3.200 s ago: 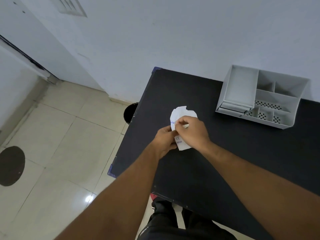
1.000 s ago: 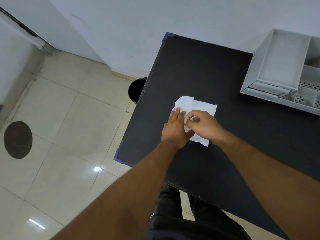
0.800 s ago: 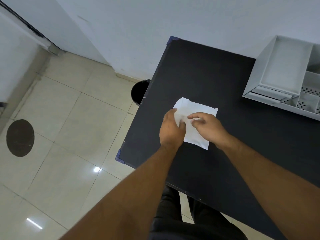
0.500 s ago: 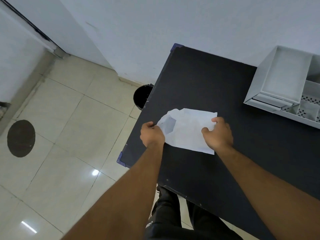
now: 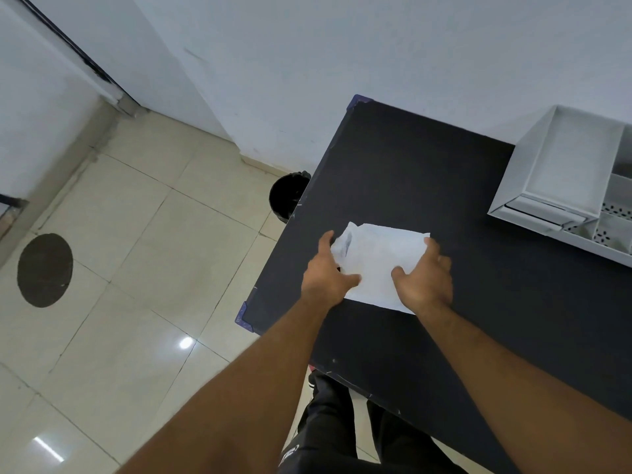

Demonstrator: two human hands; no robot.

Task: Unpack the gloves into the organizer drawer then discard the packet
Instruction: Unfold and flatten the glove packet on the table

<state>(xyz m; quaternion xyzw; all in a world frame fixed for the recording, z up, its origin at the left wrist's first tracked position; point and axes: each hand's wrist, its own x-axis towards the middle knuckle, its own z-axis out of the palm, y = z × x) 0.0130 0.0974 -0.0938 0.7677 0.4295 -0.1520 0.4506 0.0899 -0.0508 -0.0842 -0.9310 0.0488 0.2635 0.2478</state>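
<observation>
A flat white paper packet (image 5: 376, 261) lies unfolded on the black table (image 5: 427, 165), near its left edge. My left hand (image 5: 326, 273) grips the packet's left end, thumb on top and fingers round the edge. My right hand (image 5: 425, 275) grips the right end the same way. The packet's left end is crumpled with a faint printed mark. No gloves show. The white organizer (image 5: 564, 162) stands at the far right of the table, its small drawer front (image 5: 540, 212) pushed in.
A black waste bin (image 5: 287, 196) stands on the tiled floor against the table's left edge. A round dark patch (image 5: 44, 270) marks the floor at left. A white wall runs behind the table. My dark-trousered legs (image 5: 328, 422) are below the near edge.
The folded packet was spread flat on the table. My hands moved apart to its two ends and now sit a little closer in over it.
</observation>
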